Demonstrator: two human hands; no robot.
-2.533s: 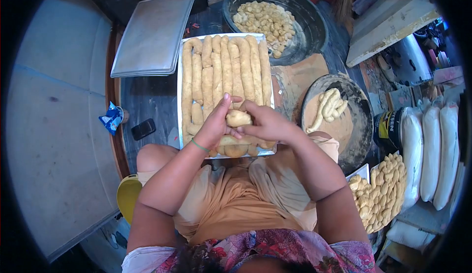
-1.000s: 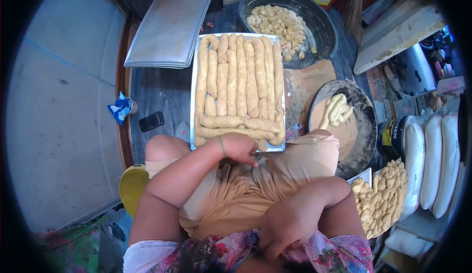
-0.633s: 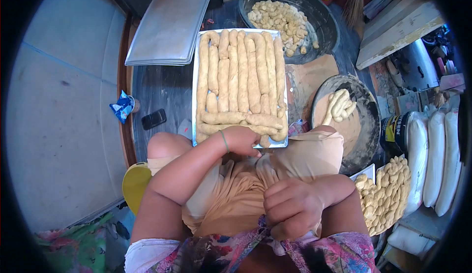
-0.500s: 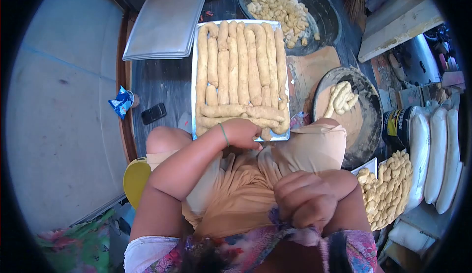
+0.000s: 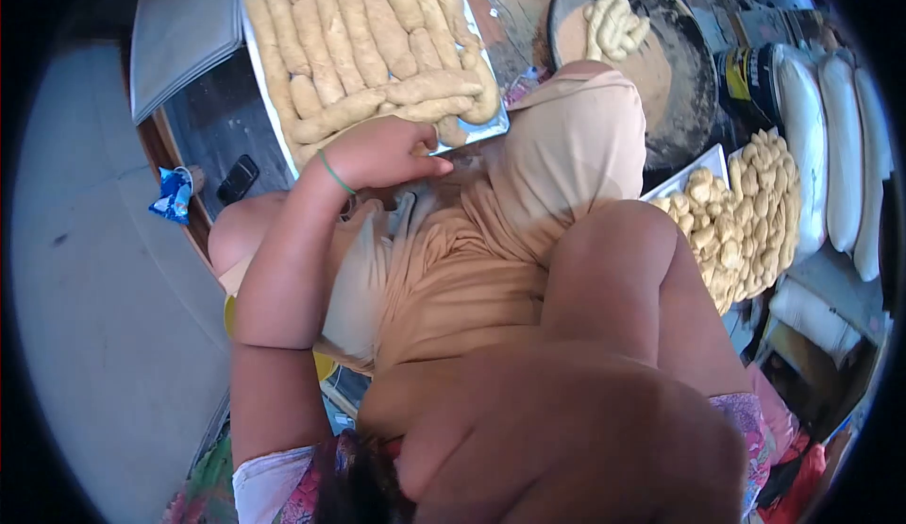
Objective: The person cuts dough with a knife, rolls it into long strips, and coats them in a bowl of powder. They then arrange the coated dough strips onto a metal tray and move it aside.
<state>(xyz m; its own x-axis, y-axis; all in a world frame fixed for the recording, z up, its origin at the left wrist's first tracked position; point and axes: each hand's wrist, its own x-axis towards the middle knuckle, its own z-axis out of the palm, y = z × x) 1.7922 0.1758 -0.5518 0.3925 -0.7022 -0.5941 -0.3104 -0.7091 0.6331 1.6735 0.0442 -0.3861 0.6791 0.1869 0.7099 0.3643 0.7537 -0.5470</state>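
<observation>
My left hand [image 5: 387, 153], with a green band at the wrist, rests at the near edge of a metal tray [image 5: 494, 131]. Its fingers curl under, the thumb pointing right; what they hold, if anything, is hidden. Long ropes of dough [image 5: 354, 38] fill the tray, most lying lengthwise and several crosswise at the near end. Close to the camera, my right hand [image 5: 576, 439] looms large and blurred over my lap, its fingers not readable. A twisted piece of dough [image 5: 618, 28] lies in a round dark basin [image 5: 694, 80] beyond my right knee.
Many shaped dough pieces [image 5: 760, 203] cover a surface at the right, beside long white bags [image 5: 797, 137]. Flat trays [image 5: 189, 24] are stacked at the upper left. A phone [image 5: 238, 178] and a blue packet [image 5: 172, 195] lie left of my knee.
The view has swung down and to the right, so the tray appears higher and further left. My right hand has risen close to the camera. My left hand stays by the tray's near edge.
</observation>
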